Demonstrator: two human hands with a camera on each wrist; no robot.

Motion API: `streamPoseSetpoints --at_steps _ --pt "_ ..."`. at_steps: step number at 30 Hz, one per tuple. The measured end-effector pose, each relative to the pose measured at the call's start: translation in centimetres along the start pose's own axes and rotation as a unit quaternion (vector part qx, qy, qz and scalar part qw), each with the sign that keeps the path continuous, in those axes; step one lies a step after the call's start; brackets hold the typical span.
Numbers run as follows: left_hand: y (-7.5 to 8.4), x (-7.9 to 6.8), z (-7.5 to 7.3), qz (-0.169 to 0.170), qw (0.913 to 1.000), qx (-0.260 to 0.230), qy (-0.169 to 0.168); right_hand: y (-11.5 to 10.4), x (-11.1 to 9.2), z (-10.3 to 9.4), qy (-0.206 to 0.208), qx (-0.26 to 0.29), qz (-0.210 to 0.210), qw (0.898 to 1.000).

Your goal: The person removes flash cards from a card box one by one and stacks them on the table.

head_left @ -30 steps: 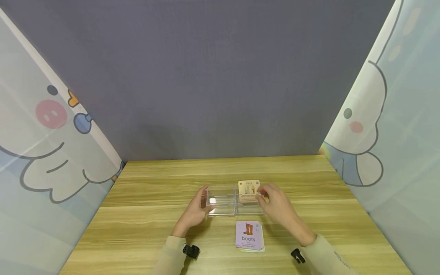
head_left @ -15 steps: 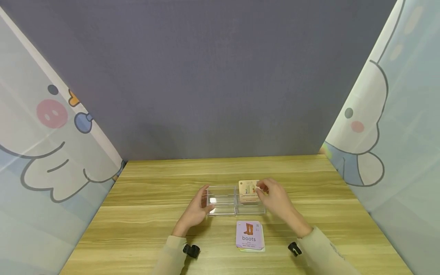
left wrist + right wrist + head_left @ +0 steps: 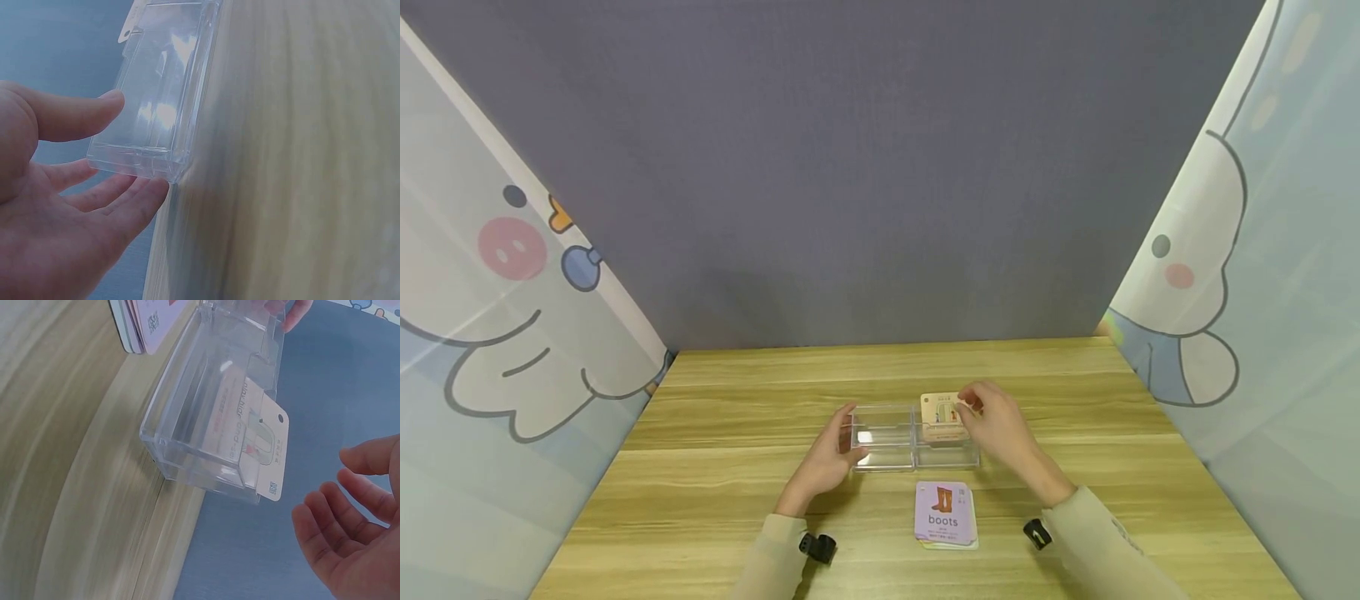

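A clear plastic card holder (image 3: 883,435) with two side-by-side compartments stands on the table. Around its left end my left hand (image 3: 823,462) holds it, the thumb at the front and the other fingers at the end and back. A cream card (image 3: 942,412) stands in the right compartment, its top sticking out above the holder. My right hand (image 3: 356,519) is beside that card's upper right corner, fingers loosely bent; the right wrist view shows a gap between fingertips and card. A stack of cards (image 3: 942,514), topped by a purple one reading "boots", lies in front of the holder.
The wood-grain table (image 3: 737,400) reaches back to a dark grey panel (image 3: 880,183). Curtains with cartoon prints (image 3: 512,250) hang on both sides. A small black device (image 3: 817,547) is at the left cuff, and another black device (image 3: 1037,533) at the right cuff.
My right hand has moved slightly up and left along the cream card's right edge toward its top corner. The left hand, the holder and the card stack stay in place.
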State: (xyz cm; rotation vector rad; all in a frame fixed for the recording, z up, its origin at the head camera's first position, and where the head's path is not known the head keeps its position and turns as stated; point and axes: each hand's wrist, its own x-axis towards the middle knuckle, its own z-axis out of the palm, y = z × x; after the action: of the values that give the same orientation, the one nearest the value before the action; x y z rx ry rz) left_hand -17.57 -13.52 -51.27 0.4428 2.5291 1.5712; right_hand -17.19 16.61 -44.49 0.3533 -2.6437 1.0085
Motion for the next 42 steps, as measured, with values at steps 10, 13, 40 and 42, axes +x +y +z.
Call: streamPoseSetpoints --at_steps 10,13,40,42 --pt "-0.1 0.0 0.0 0.005 1.0000 0.006 -0.001 0.5 0.8 0.4 0.006 -0.001 0.001 1.000" --pt "-0.2 0.0 0.0 0.010 0.9999 0.007 -0.002 0.6 1.0 0.5 0.007 0.003 0.005 1.000" --pt "0.0 0.0 0.0 0.007 1.0000 0.003 0.000 2.1 2.2 1.9 0.001 0.008 0.001 1.000" --pt "0.0 0.0 0.0 0.006 1.0000 0.003 0.000 2.2 2.2 2.0 -0.005 0.006 0.004 1.000"
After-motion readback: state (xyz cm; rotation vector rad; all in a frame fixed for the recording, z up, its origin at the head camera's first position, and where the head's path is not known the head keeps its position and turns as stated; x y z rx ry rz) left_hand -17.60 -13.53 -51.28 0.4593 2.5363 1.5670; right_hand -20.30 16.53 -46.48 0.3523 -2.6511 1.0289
